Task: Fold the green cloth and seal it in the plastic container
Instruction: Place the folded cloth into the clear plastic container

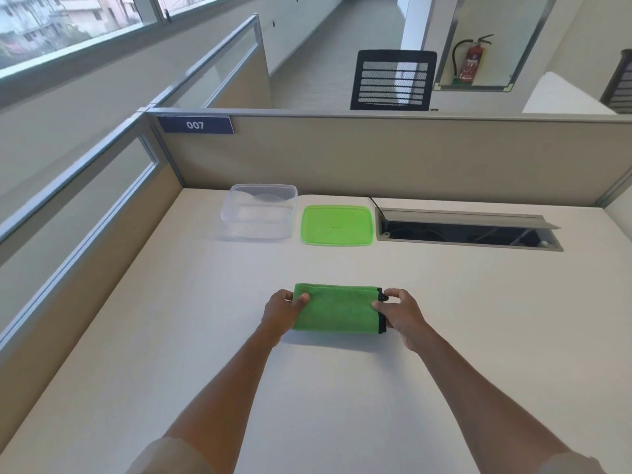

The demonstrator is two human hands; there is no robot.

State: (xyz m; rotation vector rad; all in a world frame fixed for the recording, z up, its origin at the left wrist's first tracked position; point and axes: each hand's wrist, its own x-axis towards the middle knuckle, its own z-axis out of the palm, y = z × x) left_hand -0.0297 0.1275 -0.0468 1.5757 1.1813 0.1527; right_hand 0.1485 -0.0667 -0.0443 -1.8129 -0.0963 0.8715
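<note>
The green cloth (337,309) lies folded into a thick rectangle on the white desk (205,354), its black-trimmed edge on the right. My left hand (282,311) grips the cloth's left end, thumb on top. My right hand (398,313) pinches the right end at the black trim. The clear plastic container (259,213) stands open and empty at the back of the desk. Its green lid (336,225) lies flat just to the right of it, apart from it.
An open cable tray (468,230) with a raised metal flap is set into the desk at the back right. Beige partition walls (376,155) close off the desk at the back and left. A black mesh chair (393,80) stands beyond the partition.
</note>
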